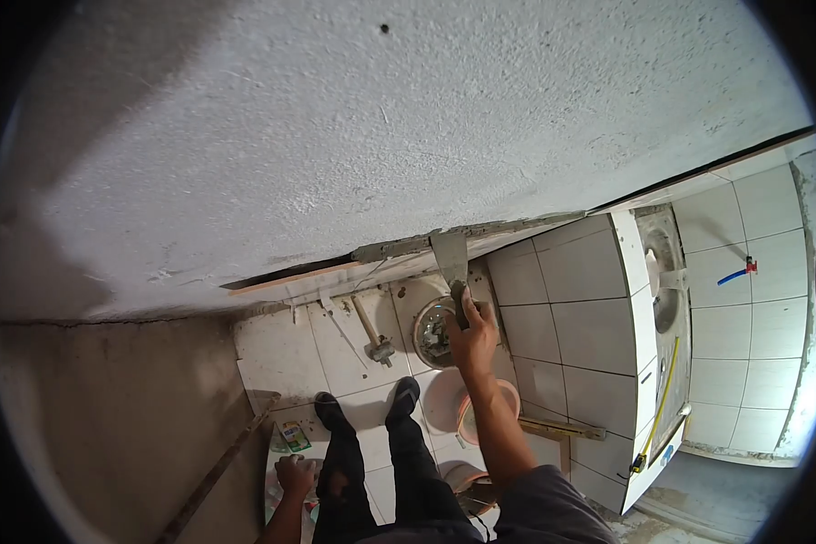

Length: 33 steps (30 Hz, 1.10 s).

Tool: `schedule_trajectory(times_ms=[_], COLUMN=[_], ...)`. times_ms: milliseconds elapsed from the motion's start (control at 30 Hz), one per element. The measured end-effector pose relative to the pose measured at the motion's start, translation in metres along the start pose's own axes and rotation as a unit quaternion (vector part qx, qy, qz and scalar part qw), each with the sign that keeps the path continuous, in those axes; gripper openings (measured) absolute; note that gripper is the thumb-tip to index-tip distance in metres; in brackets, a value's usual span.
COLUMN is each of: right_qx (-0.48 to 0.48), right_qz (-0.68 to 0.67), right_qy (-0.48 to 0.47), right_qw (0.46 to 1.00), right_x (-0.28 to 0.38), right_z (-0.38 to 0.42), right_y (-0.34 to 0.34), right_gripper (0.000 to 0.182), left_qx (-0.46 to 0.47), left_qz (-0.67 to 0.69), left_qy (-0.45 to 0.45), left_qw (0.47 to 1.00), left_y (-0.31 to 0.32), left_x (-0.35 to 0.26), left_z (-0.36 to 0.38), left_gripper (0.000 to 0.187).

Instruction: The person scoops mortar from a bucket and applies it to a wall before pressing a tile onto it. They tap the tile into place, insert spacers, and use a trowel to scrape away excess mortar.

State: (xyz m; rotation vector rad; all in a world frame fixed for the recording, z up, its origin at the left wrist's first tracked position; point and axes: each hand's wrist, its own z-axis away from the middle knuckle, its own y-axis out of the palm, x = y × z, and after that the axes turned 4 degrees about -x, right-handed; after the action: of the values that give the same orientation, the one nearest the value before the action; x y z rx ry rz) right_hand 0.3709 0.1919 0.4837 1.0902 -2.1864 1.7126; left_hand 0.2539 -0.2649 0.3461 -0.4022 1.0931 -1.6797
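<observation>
My right hand (473, 337) is stretched forward and grips the handle of a wide scraper (450, 260). Its blade rests against a grey mortar strip (480, 232) that runs along the lower edge of the rough plastered wall (354, 118), above white tiles (589, 299). My left hand (296, 473) is low at the left, resting on a patterned surface beside a green packet (292, 437); its fingers are too small to read. My legs in dark trousers and black shoes (404, 395) stand on the white tiled floor.
On the floor lie a hammer (374, 334), a round pan of mortar (432, 332), a pink bucket (444, 401) and a wooden level (562, 429). A yellow hose (665, 385) hangs down the tiled wall, with a blue pipe stub (733, 276) to its right. A long rod (216, 476) leans at the left.
</observation>
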Motion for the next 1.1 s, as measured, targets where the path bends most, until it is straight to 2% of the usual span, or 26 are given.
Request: schedule_trajectory(times_ms=[67,100,167,233,300,333,400,433,467,500,567,633,733,800,900,967,1000,1067,1100], right_qx=[0.093,0.091,0.16,0.172,0.185,0.166,0.145,0.116,0.086,0.084,0.051,0.054,0.012,0.01,-0.001,-0.011,-0.011,-0.036,-0.031], right_qz=[0.08,0.082,0.074,0.075,0.073,0.023,-0.027,-0.056,-0.084,-0.086,-0.123,-0.126,-0.16,-0.199,-0.252,-0.286,-0.291,-0.282,-0.304], right_qy=[0.041,0.041,0.054,0.049,0.043,0.022,0.006,0.058,0.11,0.112,0.259,0.354,0.334,0.362,0.418,0.469,0.471,0.445,0.47], right_qw=[0.992,0.992,0.983,0.981,0.979,0.986,0.989,0.99,0.987,0.986,0.957,0.925,0.929,0.911,0.873,0.836,0.833,0.849,0.828], right_x=[0.01,0.014,0.021,0.034,0.033,0.026,0.014,0.008,0.002,-0.008,-0.033,-0.058,-0.094,-0.113,-0.134,-0.141,-0.153,-0.175,-0.181], right_z=[-0.007,-0.013,-0.022,-0.031,-0.031,-0.028,-0.015,-0.005,0.007,0.022,0.057,0.092,0.139,0.16,0.172,0.165,0.167,0.171,0.169], right_y=[-0.016,-0.023,-0.037,-0.058,-0.07,-0.076,-0.086,-0.091,-0.095,-0.098,-0.104,-0.108,-0.114,-0.125,-0.146,-0.162,-0.165,-0.171,-0.177], right_gripper=[0.052,0.052,0.052,0.052,0.052,0.051,0.05,0.048,0.046,0.046,0.044,0.044,0.043,0.044,0.044,0.045,0.045,0.045,0.045], left_qx=[0.013,0.026,0.014,0.002,0.039,0.038,0.033,-0.045,0.003,0.052,0.027,0.026,-0.018,-0.032,-0.062,-0.091,-0.122,-0.113,-0.107], left_qz=[0.005,0.008,0.008,0.006,0.009,0.007,0.121,0.094,0.111,0.127,0.135,0.141,0.119,0.044,-0.026,-0.06,-0.086,-0.096,-0.129], left_qy=[-0.004,-0.011,0.0,0.018,-0.037,-0.033,0.037,0.125,0.178,0.231,0.368,0.476,0.608,0.634,0.648,0.635,0.624,0.613,0.599], left_qw=[1.0,1.0,1.0,1.0,0.999,0.999,0.991,0.987,0.978,0.963,0.919,0.868,0.784,0.771,0.759,0.765,0.767,0.776,0.783], left_y=[-0.003,-0.006,-0.004,-0.002,-0.001,0.001,0.009,0.02,0.006,-0.021,-0.05,-0.064,-0.079,-0.094,-0.089,-0.083,-0.081,-0.076,-0.074], left_x=[-0.001,-0.003,0.002,0.006,0.008,0.008,0.0,-0.012,-0.05,-0.111,-0.222,-0.332,-0.487,-0.568,-0.644,-0.663,-0.67,-0.674,-0.674], left_z=[-0.005,-0.006,-0.006,-0.01,-0.013,-0.015,-0.017,-0.018,-0.022,-0.034,-0.053,-0.072,-0.093,-0.1,-0.118,-0.124,-0.126,-0.131,-0.131], left_gripper=[0.036,0.036,0.036,0.036,0.036,0.036,0.036,0.033,0.033,0.032,0.03,0.037,0.035,0.031,0.032,0.034,0.035,0.036,0.036])
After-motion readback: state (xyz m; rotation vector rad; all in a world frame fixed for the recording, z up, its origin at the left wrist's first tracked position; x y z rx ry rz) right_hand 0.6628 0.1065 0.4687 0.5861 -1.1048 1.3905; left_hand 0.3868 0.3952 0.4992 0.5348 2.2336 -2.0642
